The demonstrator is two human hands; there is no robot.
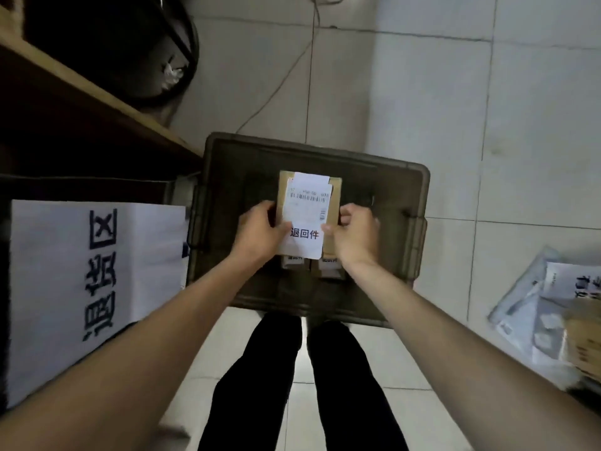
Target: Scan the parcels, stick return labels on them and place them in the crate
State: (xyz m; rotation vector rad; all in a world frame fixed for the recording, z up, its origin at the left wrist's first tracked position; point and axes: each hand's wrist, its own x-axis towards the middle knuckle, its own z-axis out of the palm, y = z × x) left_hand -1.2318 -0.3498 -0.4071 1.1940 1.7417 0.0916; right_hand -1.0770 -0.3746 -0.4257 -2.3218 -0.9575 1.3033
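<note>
Bare forearms reach down to the left hand (260,227) and right hand (356,232), each curled round a side edge of a small cardboard parcel (335,196), thumbs pinning its white return label (304,236), over the grey crate (419,203). It looks light and stiff, so those opposite edges seem the right hold. Round about lie pale floor tiles (422,92), a printed sign (97,271) at left, mail bags (536,304) at right.

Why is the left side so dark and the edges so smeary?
Head view: the shelf lies in deep shadow while the floor is bright; the label on the parcel is readable; the bags at right blur, and the wide lens bends tile lines.
</note>
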